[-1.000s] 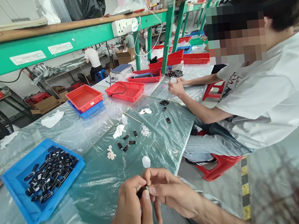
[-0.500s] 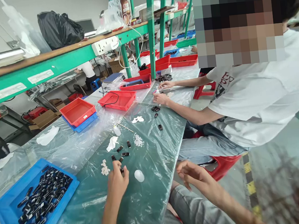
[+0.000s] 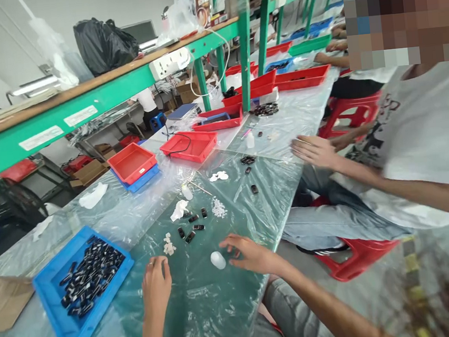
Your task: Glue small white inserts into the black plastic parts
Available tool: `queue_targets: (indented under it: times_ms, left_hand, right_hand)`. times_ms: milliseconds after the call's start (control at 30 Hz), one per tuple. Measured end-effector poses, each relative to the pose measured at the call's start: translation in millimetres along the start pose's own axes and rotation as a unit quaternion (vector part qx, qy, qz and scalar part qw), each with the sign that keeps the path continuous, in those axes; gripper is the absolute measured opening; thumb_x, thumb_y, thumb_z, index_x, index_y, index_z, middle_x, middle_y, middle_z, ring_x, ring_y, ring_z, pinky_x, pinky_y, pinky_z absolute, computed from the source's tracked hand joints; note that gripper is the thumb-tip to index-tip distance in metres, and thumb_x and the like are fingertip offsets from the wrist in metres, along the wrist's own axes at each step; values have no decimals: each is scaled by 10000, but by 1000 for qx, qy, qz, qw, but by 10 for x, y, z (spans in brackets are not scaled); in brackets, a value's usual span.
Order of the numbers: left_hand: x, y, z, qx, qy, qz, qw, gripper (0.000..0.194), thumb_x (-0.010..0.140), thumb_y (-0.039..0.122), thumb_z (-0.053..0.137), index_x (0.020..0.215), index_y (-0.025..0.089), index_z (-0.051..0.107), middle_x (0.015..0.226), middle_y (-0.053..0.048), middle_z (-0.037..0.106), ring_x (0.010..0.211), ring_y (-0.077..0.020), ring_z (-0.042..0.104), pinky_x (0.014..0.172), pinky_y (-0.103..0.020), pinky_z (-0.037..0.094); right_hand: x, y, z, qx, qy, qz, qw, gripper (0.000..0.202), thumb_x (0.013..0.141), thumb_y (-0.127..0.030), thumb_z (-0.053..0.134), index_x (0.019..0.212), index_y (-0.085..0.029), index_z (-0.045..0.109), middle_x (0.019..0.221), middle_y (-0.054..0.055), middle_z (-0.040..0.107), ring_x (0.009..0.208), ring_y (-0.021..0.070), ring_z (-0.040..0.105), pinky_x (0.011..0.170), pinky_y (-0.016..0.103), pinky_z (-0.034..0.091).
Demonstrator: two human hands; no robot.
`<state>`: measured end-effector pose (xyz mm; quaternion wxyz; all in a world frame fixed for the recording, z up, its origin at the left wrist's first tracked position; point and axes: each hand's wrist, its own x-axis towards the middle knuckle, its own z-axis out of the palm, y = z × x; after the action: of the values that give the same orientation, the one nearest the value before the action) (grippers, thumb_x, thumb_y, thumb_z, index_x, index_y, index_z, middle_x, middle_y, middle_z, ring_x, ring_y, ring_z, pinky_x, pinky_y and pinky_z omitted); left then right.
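My left hand (image 3: 156,281) rests over the green table, right of the blue tray (image 3: 53,307) that holds many black pieces (image 3: 93,271); its fingers are bent and hold nothing visible. My right hand (image 3: 248,253) has its fingers apart beside a small whitish translucent cup (image 3: 218,260), with no object in it. Several black pieces (image 3: 190,237) lie loose beyond my hands. Around them are cream-coloured flakes (image 3: 169,245), a crumpled white tissue (image 3: 179,210), a pile of small clear bits (image 3: 219,208), a small bottle (image 3: 187,192) and a thin stick (image 3: 200,188).
On the right sits a person in a white shirt (image 3: 431,132), one hand (image 3: 314,152) near the table edge. Red trays (image 3: 132,164) stand further back, under a green shelf frame (image 3: 113,86). A cardboard box (image 3: 7,303) is at far left.
My right hand has moved from beside the table to over it, near the cup. My left hand has drawn back left from the black pieces. The other person's hands have pulled back.
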<state>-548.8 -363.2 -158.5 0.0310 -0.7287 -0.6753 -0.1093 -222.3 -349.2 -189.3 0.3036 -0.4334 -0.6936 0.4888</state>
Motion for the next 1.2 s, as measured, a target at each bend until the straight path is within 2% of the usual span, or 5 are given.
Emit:
queue_targets:
  times_ms: [300,500,967,1133,1200]
  left_hand:
    - [274,44,198,49,37,27,998,274,957,290,625,1210,184,633,1245,-79,667,1098,-228,664,915,-446,591]
    - [501,227,184,40,58,99,993,288,957,298,625,1222,187,633,1238,-73,676,1113,-235,664,939,-460,582]
    - [781,414,301,-18,68,95,993,215,951,324,638,1071,148,672,1030,-33,720,904,-179,707,801,-376,613]
    - [573,420,171,-69,90,104,988,229,971,319,602,1136,169,653,1115,-57,710,1016,-208,695,892,-428,597]
    - [424,410,90,-97,83,117,985,195,985,316,573,1107,190,658,1080,-53,721,1009,-203,701,910,-425,594]
  right_hand:
    - [-21,52,563,-37,88,8,995,413,775,-387,748,1168,-296,659,1331,71,614,1252,319,567,1051,464,468]
    - [-55,-3,613,-59,153,-16,986,317,796,-360,723,1099,-297,654,1199,53,677,1122,299,633,976,449,499]
    - [-87,-47,701,-79,157,-31,984,316,805,-371,714,1100,-269,668,1132,85,684,1049,324,638,914,487,514]
    - [-18,43,370,-63,143,-43,987,522,611,-363,896,1082,-267,693,1168,32,691,1057,253,662,889,374,571]
    - [71,105,-15,-65,188,-19,980,417,748,-374,817,1104,-209,675,1145,43,685,989,196,670,843,344,590]
